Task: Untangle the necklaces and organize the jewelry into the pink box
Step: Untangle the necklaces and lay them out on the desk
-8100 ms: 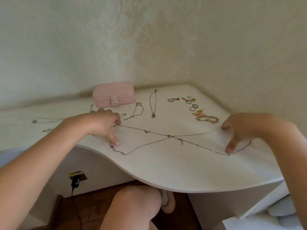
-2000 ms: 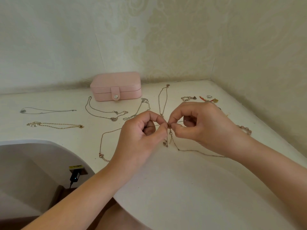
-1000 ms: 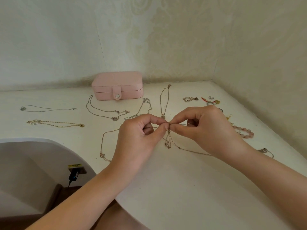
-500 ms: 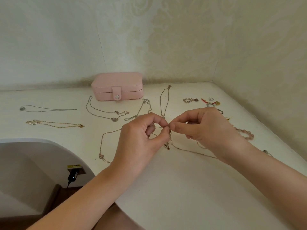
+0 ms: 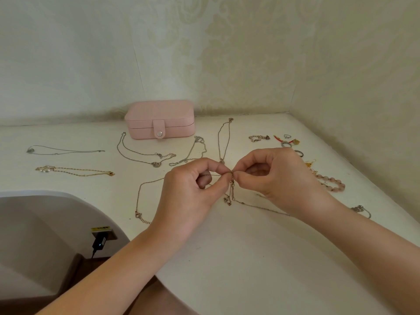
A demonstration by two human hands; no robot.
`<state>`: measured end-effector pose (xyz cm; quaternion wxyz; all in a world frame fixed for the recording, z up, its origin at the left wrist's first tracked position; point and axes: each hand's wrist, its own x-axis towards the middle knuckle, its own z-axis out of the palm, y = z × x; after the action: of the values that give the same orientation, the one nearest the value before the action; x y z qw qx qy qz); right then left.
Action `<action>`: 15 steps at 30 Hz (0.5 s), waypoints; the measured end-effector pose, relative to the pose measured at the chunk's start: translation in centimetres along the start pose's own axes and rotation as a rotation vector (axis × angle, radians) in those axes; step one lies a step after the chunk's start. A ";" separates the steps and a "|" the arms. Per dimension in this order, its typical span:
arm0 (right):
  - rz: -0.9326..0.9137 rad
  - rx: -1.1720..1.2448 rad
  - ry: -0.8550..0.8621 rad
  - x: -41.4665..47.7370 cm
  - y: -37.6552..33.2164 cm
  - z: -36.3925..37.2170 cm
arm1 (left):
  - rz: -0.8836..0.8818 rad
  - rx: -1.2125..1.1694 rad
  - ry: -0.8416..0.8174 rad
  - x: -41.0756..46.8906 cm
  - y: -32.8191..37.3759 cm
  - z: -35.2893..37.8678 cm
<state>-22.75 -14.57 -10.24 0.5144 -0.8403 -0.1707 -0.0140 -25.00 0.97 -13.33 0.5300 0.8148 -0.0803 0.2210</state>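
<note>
The left grip (image 5: 191, 196) and the right grip (image 5: 277, 178) are both pinching the thin gold tangled necklaces (image 5: 231, 189) at one knot. They are holding it just above the middle of the white bench (image 5: 250, 258). The loose ends are trailing down onto the bench. This looks like the untangling step. Next, the fingertips probably need to pull the little loop open gently, not tug hard. The small pink box with a snap flap (image 5: 159, 119) is sitting closed by the back edge, so it needs opening later.
</note>
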 end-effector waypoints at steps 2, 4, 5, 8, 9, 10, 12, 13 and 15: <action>-0.009 -0.012 0.015 0.1 0.2 0.0 | -0.027 -0.042 -0.031 0.1 0.0 -0.1; -0.022 -0.017 0.025 0.1 0.2 0.0 | -0.054 -0.076 -0.065 0.2 0.0 -0.2; -0.028 -0.011 0.023 0.1 0.2 0.1 | -0.067 -0.087 -0.076 0.2 0.1 -0.2; -0.044 0.008 0.014 0.1 0.2 0.3 | -0.083 -0.096 -0.086 0.2 0.2 -0.1; -0.044 0.011 0.010 0.1 0.1 0.3 | -0.085 -0.097 -0.085 0.2 0.2 0.0; -0.045 0.016 0.006 0.1 0.1 0.3 | -0.086 -0.098 -0.082 0.1 0.2 0.0; -0.046 0.029 0.004 0.1 0.1 0.4 | -0.087 -0.098 -0.077 0.1 0.2 0.0; -0.049 0.031 0.011 0.0 0.1 0.4 | -0.089 -0.099 -0.076 0.1 0.1 0.0; -0.065 0.016 0.029 0.0 0.1 0.5 | -0.093 -0.109 -0.075 0.1 0.2 -0.1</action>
<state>-22.82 -14.20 -10.54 0.5229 -0.8298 -0.1908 -0.0414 -24.98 0.96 -13.13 0.5799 0.7952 -0.0742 0.1608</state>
